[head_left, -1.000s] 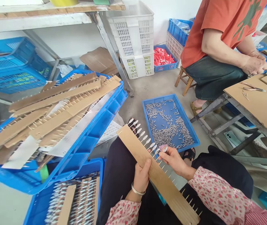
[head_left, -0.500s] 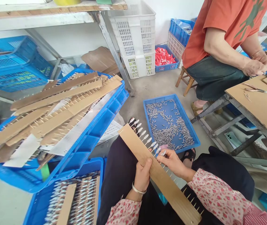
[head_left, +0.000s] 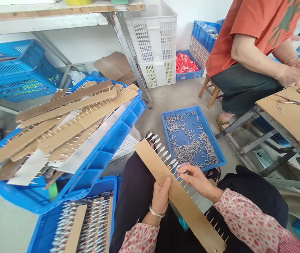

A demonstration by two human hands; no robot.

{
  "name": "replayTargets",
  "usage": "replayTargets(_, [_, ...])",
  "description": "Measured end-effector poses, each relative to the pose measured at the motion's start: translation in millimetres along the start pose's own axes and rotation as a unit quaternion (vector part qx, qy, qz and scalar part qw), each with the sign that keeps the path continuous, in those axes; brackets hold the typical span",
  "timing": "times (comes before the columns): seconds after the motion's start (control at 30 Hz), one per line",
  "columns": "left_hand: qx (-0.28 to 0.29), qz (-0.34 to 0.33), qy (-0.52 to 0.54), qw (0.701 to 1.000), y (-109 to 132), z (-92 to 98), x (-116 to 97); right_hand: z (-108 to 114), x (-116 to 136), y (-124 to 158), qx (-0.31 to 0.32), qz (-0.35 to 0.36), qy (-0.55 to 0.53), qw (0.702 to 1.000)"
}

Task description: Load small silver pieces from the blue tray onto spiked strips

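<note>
My left hand (head_left: 160, 197) grips a long cardboard strip (head_left: 196, 219) around its middle, thumb on top. The strip slants across my lap, with thin pale pins sticking out along its right edge. On the pins of the upper half sit small silvery, spindle-shaped pieces (head_left: 165, 153); the pins lower down are bare. At the boundary between them, my right hand (head_left: 198, 182) pinches a similar small grey piece (head_left: 183, 172) close to a pin. Whether that piece touches the pin is hard to see. Ahead on the floor, a shallow blue tray (head_left: 180, 135) holds many loose grey pieces.
At left, a large blue crate (head_left: 118, 140) is heaped with pinned strips. Below it, a blue bin (head_left: 43, 225) holds filled strips. A co-worker (head_left: 247, 42) sits on a stool at right, by a low table (head_left: 284, 105) with pliers (head_left: 290, 100). White crates (head_left: 151, 38) stand behind.
My right hand has shifted slightly to the right, a little off the row of filled pins. The left hand and strip stay nearly still. The co-worker's hands have moved a little.
</note>
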State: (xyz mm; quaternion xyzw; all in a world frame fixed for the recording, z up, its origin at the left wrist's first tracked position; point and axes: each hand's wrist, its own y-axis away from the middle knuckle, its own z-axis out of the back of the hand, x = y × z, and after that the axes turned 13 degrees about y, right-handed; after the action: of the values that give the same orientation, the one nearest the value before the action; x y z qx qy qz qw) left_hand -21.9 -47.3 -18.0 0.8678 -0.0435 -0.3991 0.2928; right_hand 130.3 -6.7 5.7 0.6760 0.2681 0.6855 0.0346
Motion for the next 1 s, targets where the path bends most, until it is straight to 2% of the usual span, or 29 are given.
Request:
replayTargets(0.2, [0.008,0.011,-0.004,1.000,0.5,1.2,1.5,-2.0,-2.6,2.0,0.010,-0.015,-0.008,1.000])
replayTargets(0.37, [0.012,0.004,-0.013,1.000,0.0,2.4,3.2,-4.6,-2.4,2.7,0.001,0.006,0.034,0.999])
replayTargets(0.43, [0.008,-0.005,-0.011,1.000,-0.4,1.3,2.2,-4.4,-1.8,2.4,0.002,-0.007,0.037,0.999])
replayTargets(0.57, [0.021,-0.003,0.012,1.000,1.6,-2.0,-6.6,1.4,-6.0,-1.5,-0.023,-0.070,-0.078,0.994])
replayTargets(0.67, [0.029,-0.008,0.036,0.999,7.9,0.2,-17.5,8.6,-13.5,-5.6,-0.073,-0.106,-0.194,0.973])
replayTargets(0.73, [0.028,-0.020,0.048,0.998,15.0,5.1,-24.4,11.4,-18.3,-6.9,-0.085,-0.135,-0.236,0.959])
replayTargets(0.83, [0.019,-0.030,0.060,0.998,29.3,14.5,-30.9,10.5,-21.6,-5.0,-0.061,-0.145,-0.234,0.959])
replayTargets(1.0, [-0.019,-0.034,0.099,0.994,52.1,20.8,-30.9,5.5,-17.5,4.8,0.032,-0.089,-0.157,0.983])
